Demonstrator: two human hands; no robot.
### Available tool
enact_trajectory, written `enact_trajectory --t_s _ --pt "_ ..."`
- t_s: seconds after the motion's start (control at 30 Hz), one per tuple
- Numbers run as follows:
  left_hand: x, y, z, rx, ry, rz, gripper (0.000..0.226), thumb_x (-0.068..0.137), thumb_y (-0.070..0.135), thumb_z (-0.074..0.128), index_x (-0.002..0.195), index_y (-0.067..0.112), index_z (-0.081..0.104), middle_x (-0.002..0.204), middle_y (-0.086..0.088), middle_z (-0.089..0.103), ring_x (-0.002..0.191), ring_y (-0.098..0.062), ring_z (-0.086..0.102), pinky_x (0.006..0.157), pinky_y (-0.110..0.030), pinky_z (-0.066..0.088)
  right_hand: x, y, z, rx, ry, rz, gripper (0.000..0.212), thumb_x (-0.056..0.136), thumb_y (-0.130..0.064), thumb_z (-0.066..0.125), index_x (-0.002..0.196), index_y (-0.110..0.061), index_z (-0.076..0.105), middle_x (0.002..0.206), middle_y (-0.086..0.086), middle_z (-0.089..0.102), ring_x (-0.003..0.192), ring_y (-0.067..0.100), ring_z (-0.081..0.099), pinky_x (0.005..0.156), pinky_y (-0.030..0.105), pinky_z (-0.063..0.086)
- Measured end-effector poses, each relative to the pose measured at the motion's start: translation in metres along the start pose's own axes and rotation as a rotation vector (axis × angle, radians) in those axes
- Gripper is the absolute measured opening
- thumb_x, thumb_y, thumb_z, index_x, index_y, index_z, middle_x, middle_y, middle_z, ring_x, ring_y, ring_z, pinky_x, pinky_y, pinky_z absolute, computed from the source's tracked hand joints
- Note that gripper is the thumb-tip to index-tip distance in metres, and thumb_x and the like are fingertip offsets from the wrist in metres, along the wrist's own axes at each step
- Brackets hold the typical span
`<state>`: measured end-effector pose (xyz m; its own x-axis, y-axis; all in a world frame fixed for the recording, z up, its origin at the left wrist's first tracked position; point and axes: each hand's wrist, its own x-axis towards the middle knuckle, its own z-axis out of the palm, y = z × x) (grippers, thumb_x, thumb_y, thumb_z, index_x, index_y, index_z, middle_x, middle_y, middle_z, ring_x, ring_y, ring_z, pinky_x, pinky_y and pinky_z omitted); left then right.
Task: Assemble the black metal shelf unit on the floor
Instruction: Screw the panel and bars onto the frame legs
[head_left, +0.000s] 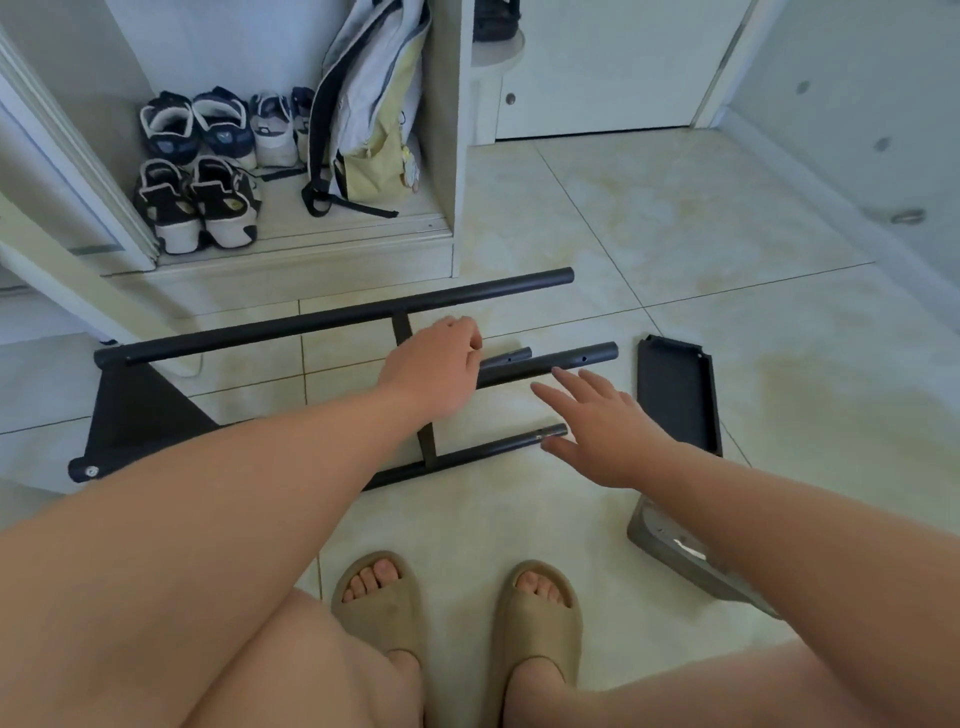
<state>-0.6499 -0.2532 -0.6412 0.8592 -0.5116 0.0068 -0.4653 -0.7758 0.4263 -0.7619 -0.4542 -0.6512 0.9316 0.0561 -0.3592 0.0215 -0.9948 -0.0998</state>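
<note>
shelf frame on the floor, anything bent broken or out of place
Nothing looks damaged. The frame lies flat on the tiles, half built, with two short tubes between its rails and a black tray apart on the right.

The left hand (436, 369) covers the near ends of two tubes (597, 355); whether its curled fingers grip one is unclear. The left forearm (260, 467) hides part of the frame (332, 316), and the right forearm (779, 509) hides part of a grey piece (670, 551).

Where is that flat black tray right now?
In the head view, the black tray lies on the floor at the right, just past the right hand and the short tube.
</note>
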Motion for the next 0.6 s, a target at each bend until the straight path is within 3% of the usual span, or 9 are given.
enact_trajectory --t_s 0.13,0.3,0.43,0.6 --pt "0.011 0.045 0.022 0.036 -0.111 0.171 0.016 0.103 0.028 0.040 0.105 0.024 0.056 0.099 0.005 0.059 0.083 -0.016 0.056 0.072 -0.035 0.049 -0.036 0.052 0.020 -0.013 -0.049 0.131 0.074 0.102 -0.060 0.040 0.160 -0.042 -0.003 0.170 -0.006 -0.010 0.156 0.028 -0.005 0.124 0.052 0.012" --pt "0.024 0.103 0.069 0.049 -0.316 0.219 0.011 0.100 0.032 0.042 0.099 0.029 0.053 0.101 0.006 0.062 0.090 -0.019 0.057 0.075 -0.038 0.049 -0.065 0.123 0.051 0.029 -0.190 0.294 0.072 0.101 -0.060 0.043 0.159 -0.043 0.004 0.170 -0.007 -0.001 0.156 0.026 0.003 0.123 0.050 0.014" --pt "0.026 0.130 0.125 0.047 -0.537 0.178 0.022 0.100 0.038 0.046 0.117 0.027 0.052 0.114 0.004 0.062 0.101 -0.021 0.056 0.080 -0.035 0.044 -0.063 0.178 0.073 0.049 -0.369 0.397 0.067 0.102 -0.055 0.044 0.159 -0.044 0.010 0.166 -0.005 0.021 0.149 0.029 0.026 0.117 0.048 0.027" --pt "0.027 0.144 0.202 -0.129 -0.791 -0.054 0.048 0.099 0.038 0.050 0.143 0.019 0.043 0.143 -0.005 0.052 0.129 -0.026 0.049 0.099 -0.030 0.038 -0.048 0.218 0.127 0.168 -0.514 0.449 0.064 0.106 -0.033 0.050 0.161 -0.030 0.018 0.155 0.003 0.046 0.133 0.029 0.050 0.105 0.036 0.045"
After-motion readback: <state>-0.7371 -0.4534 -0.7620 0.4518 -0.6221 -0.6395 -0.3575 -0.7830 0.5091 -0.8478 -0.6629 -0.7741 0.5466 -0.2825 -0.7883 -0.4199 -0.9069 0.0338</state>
